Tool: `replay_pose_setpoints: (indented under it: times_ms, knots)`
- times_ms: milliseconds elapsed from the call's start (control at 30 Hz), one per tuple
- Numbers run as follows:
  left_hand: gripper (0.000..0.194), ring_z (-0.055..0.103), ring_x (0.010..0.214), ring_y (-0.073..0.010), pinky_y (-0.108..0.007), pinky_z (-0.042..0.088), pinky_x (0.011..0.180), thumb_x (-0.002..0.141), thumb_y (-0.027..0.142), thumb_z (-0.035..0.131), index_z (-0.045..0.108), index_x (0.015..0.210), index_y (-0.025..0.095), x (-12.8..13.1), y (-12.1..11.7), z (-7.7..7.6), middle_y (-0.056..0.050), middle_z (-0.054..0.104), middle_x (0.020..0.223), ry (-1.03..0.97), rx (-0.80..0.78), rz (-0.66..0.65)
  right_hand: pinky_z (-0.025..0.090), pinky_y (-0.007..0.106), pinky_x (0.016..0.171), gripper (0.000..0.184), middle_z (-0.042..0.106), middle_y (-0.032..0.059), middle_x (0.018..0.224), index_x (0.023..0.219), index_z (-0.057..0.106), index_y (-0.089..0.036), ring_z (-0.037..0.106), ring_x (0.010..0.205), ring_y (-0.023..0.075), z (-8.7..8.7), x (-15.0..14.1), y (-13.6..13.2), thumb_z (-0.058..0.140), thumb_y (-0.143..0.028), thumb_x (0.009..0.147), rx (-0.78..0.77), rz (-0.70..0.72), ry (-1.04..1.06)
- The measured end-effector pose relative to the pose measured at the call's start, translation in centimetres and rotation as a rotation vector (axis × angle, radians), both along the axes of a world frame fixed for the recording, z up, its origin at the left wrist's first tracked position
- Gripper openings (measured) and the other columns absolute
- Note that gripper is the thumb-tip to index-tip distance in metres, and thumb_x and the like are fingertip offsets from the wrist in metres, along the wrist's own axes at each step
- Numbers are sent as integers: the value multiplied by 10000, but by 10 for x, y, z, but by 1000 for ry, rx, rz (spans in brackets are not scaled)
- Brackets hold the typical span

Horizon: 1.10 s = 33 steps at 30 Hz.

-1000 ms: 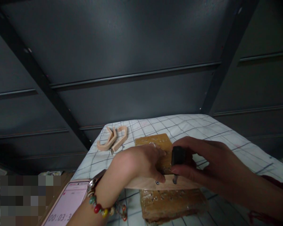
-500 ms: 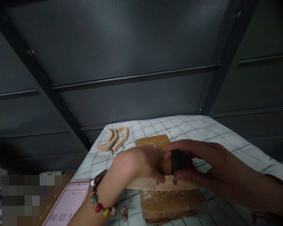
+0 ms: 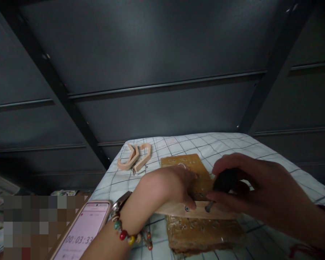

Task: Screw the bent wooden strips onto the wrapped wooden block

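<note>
My right hand (image 3: pixel 249 184) grips a short black-handled screwdriver (image 3: pixel 224 180), now tilted, its metal end meeting the front edge of a pale wooden bar (image 3: pixel 173 211). A Phillips screw head (image 3: pixel 187 209) shows in that same edge, left of the tool. My left hand (image 3: pixel 170 184) holds the bar, its thumb near the screw head and its other fingers reaching over the back, partly out of sight. Under the bar lies a brown, pitted block (image 3: pixel 203 231) in clear wrapping; it sticks out in front and behind.
Pale bent wooden hooks (image 3: pixel 135 157) lie at the back left of the checked cloth (image 3: pixel 222 144). A phone (image 3: pixel 83 227) with a running timer is by my left forearm. Dark metal panels (image 3: pixel 162 115) stand behind the table.
My right hand has swung outward to the right, and the screwdriver has gone from near upright to leaning. My left hand keeps its place on the bar. The view has shifted slightly.
</note>
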<state>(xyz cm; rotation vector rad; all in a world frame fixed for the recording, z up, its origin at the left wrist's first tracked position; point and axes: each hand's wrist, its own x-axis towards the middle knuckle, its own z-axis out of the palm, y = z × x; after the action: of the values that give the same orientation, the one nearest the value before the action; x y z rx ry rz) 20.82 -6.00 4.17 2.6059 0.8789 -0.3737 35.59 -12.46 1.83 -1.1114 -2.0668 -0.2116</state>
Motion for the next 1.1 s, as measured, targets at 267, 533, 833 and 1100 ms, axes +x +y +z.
replay_pose_setpoints:
  times_ms: [267,533,833,1100]
  knots:
    - [339,561,820,-203,-270,418,697,701,250,567,573,1033,178,7,-16,7,-59,608,953,110,41,131,516,146,560,262,681,33,756,933,457,-227,644,638,113,5,-4,-1,314,-432,856,102,4,-135]
    - [359,554,869,-207,-272,409,760,678,283,608,583,1019,172,7,-14,9,-60,609,965,127,25,150,500,117,668,240,669,-14,921,1093,386,-304,640,780,100,9,7,-8,264,-304,886,-31,95,-214]
    - [371,541,878,-206,-280,416,751,691,319,576,573,1021,148,3,-11,3,-80,594,975,88,52,114,498,145,455,127,663,-64,674,924,491,-299,617,510,105,6,9,-8,433,-314,813,-54,35,-58]
    - [337,557,791,-184,-236,413,638,655,259,636,590,975,166,9,-13,11,-54,614,914,125,52,124,344,162,257,189,494,-81,383,650,416,-230,447,281,89,8,1,-6,543,-361,701,-42,-95,53]
